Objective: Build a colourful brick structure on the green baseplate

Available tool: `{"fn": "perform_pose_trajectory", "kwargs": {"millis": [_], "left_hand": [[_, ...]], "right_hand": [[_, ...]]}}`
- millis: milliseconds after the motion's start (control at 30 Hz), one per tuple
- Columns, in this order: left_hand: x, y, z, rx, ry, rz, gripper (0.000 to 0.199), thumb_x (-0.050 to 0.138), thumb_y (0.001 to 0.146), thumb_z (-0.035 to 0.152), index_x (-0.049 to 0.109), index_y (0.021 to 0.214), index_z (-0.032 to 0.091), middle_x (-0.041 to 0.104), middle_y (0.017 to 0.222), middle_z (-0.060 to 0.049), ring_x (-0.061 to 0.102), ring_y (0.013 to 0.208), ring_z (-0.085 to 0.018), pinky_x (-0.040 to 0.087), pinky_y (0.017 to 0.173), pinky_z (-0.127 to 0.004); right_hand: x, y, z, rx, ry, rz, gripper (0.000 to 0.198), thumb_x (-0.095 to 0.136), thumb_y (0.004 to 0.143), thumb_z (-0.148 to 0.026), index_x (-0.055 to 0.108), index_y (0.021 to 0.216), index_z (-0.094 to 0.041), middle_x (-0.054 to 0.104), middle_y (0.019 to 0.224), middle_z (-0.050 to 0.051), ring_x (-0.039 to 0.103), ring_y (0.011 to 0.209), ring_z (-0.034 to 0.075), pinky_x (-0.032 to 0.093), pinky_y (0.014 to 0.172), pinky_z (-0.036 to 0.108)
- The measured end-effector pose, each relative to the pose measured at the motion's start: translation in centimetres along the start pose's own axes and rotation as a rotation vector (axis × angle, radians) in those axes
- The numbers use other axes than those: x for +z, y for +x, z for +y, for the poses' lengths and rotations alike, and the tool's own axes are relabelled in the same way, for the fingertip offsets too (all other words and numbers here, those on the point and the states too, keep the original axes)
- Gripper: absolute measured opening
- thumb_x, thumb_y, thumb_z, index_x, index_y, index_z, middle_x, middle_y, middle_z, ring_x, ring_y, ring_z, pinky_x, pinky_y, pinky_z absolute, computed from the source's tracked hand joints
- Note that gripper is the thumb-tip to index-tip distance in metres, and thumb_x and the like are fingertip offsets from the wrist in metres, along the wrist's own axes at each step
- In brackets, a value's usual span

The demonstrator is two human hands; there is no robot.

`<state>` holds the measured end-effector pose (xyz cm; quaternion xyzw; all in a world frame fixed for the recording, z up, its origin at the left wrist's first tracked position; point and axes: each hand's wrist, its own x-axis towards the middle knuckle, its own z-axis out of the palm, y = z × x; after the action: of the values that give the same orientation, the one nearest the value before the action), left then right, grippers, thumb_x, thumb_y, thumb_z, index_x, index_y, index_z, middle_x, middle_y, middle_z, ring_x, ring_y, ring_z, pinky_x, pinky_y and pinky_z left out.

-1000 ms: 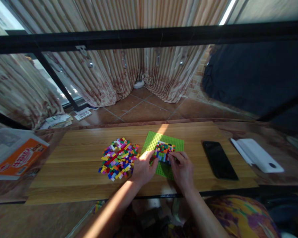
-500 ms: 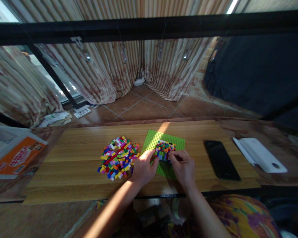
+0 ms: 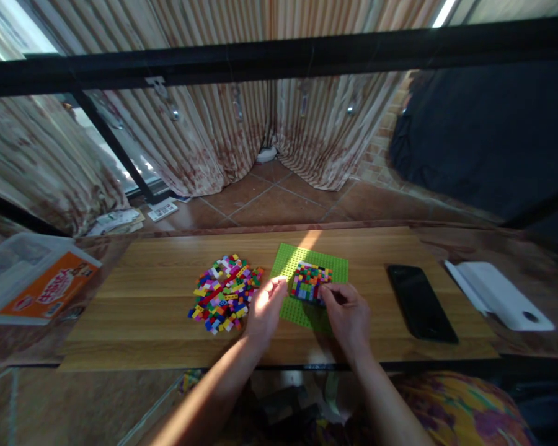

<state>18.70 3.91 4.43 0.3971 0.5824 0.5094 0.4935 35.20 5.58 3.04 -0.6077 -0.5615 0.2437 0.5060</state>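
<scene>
A green studded baseplate [image 3: 337, 265] lies on the wooden table, carrying a block of many-coloured building bricks [image 3: 310, 280]. My right hand [image 3: 351, 313] is closed in a pinch at the block's right edge, on what appears to be a brick there; its fingertips hide most of it. My left hand [image 3: 264, 313] is over the plate's left edge, apart from the block. Its fingers are drawn together near the thumb in bright sunlight, and anything between them is too small to make out. A heap of loose bricks [image 3: 225, 294] lies left of this hand.
A black phone [image 3: 422, 303] rests on the wooden table [image 3: 134, 297] at the right. Past the table's right end is a white flat object with a round dark spot [image 3: 504, 296]. A clear plastic box with an orange label [image 3: 51, 288] stands at the left.
My left hand has drawn back leftward from the brick block, uncovering its left side. My right hand stays at the block's right edge. The whole view has shifted slightly.
</scene>
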Motion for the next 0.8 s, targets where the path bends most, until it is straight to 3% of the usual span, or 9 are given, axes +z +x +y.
{"fn": "perform_pose_trajectory", "kwargs": {"millis": [67,133,267,433,633,800], "left_hand": [[-0.1,-0.5,1.3,-0.15,-0.299,0.007,0.032,0.057,0.088,0.041,0.067,0.102,0.013,0.065,0.082,-0.004,0.053,0.061,-0.008,0.042,0.054,-0.017],[-0.1,-0.9,2.5,-0.286,-0.52,-0.047,0.033,0.055,0.09,0.04,0.065,0.103,0.011,0.066,0.085,-0.008,0.058,0.066,-0.009,0.046,0.059,-0.018],[0.1,-1.4,4.0,-0.386,-0.701,-0.1,0.032,0.048,0.095,0.036,0.065,0.099,0.009,0.067,0.089,-0.011,0.063,0.077,-0.012,0.051,0.074,-0.021],[0.6,-2.1,4.3,-0.462,-0.733,-0.174,0.036,0.041,0.098,0.036,0.065,0.104,0.009,0.067,0.092,-0.01,0.063,0.078,-0.011,0.05,0.074,-0.021],[1.0,-2.4,4.4,-0.442,-0.694,-0.181,0.034,0.048,0.095,0.038,0.062,0.109,0.01,0.068,0.098,-0.011,0.064,0.089,-0.013,0.048,0.079,-0.021],[0.8,-2.2,4.0,-0.419,-0.681,-0.207,0.033,0.055,0.091,0.038,0.062,0.109,0.012,0.069,0.098,-0.011,0.065,0.09,-0.015,0.049,0.079,-0.024]], "right_hand": [[-0.3,-0.3,-0.6,-0.08,0.0,0.002,0.015,0.062,0.083,-0.03,0.07,0.076,-0.019,0.066,0.075,0.003,0.061,0.068,0.016,0.047,0.063,0.027],[-0.5,-0.7,-1.3,-0.18,0.034,-0.061,0.014,0.06,0.086,-0.029,0.069,0.079,-0.02,0.065,0.076,0.003,0.059,0.068,0.015,0.048,0.063,0.027],[-0.4,-1.6,-2.3,-0.349,0.111,-0.254,0.013,0.057,0.089,-0.024,0.07,0.092,-0.024,0.064,0.09,0.004,0.061,0.081,0.015,0.051,0.071,0.028],[-0.1,-2.0,-2.4,-0.465,0.08,-0.305,0.02,0.059,0.088,-0.02,0.068,0.105,-0.026,0.06,0.1,0.006,0.061,0.091,0.017,0.053,0.078,0.031],[0.3,-1.9,-2.0,-0.566,0.03,-0.326,0.019,0.06,0.087,-0.018,0.068,0.101,-0.027,0.061,0.103,0.006,0.06,0.094,0.018,0.052,0.078,0.034],[0.3,-2.0,-2.4,-0.554,0.039,-0.294,0.015,0.058,0.088,-0.019,0.068,0.097,-0.025,0.065,0.101,0.006,0.062,0.095,0.018,0.052,0.08,0.034]]}}
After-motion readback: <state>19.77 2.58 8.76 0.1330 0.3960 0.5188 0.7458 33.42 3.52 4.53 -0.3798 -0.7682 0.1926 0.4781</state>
